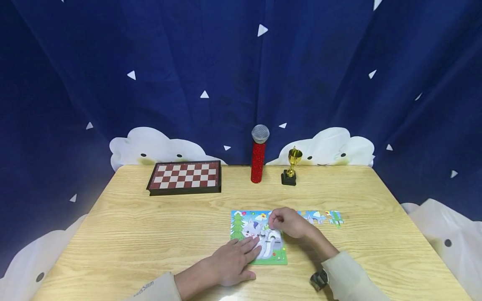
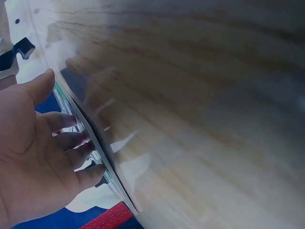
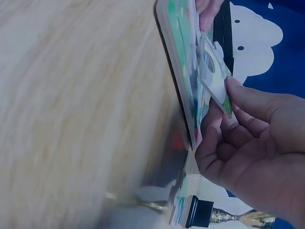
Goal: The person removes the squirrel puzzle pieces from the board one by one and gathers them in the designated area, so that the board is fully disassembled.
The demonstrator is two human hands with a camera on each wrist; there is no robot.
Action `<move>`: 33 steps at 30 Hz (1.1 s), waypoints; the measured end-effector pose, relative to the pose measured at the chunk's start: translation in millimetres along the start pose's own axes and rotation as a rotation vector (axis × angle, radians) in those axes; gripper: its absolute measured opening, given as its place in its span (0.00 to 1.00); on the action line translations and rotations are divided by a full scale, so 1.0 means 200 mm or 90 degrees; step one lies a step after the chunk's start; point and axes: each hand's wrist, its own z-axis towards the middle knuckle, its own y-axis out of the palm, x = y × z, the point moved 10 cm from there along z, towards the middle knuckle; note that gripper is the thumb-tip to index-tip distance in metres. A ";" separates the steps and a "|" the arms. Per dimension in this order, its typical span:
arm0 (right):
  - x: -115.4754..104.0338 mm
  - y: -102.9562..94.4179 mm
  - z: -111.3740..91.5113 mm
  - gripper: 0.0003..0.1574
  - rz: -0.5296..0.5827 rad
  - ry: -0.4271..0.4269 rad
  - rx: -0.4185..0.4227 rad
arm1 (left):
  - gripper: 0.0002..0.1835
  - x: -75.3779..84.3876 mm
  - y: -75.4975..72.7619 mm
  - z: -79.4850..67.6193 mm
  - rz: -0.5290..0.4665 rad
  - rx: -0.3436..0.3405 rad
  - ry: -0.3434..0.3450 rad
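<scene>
A jigsaw puzzle [image 1: 236, 225] with a cartoon cat and a green tree lies flat on the wooden table. My left hand [image 1: 234, 260] rests on its lower left part, fingers stretched over the cat picture. In the left wrist view, the fingers [image 2: 74, 140] reach onto the puzzle's top while the thumb stays off to the side. Over the right half is my right hand [image 1: 290, 222], pinching a puzzle piece [image 3: 218, 78] between thumb and fingers. That piece, white with a green edge, is tilted close over the puzzle in the right wrist view.
Loose puzzle pieces [image 1: 315, 216] lie just right of the puzzle. Farther back on the table [image 1: 124, 234] are a red-and-white checkered game board [image 1: 186, 175], an upright red microphone [image 1: 258, 163] and a small gold trophy [image 1: 291, 165]. A blue curtain [image 1: 226, 54] hangs behind.
</scene>
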 end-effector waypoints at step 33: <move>0.36 -0.42 -0.38 0.08 0.026 0.028 0.014 | 0.37 0.01 -0.01 0.01 0.008 0.007 0.008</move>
